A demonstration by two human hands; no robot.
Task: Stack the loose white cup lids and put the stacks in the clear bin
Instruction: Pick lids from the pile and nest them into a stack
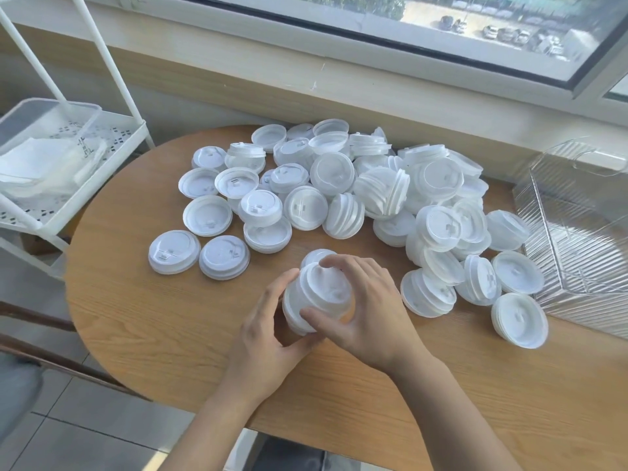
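Now both hands' fingers [334, 263] curl around the lid stack [316, 297] between them.

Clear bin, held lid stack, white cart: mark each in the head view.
clear bin [577, 232], head view, ribbed side wall.
held lid stack [317, 294], head view, top lid's face.
white cart [134, 125], head view, shelf's right rim.

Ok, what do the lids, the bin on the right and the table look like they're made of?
Lids: thin white plastic, slightly translucent, moulded ridges. Clear bin: transparent ribbed plastic, probably acrylic, glinting. Table: light wood grain, matte; solid or laminate, can't tell.
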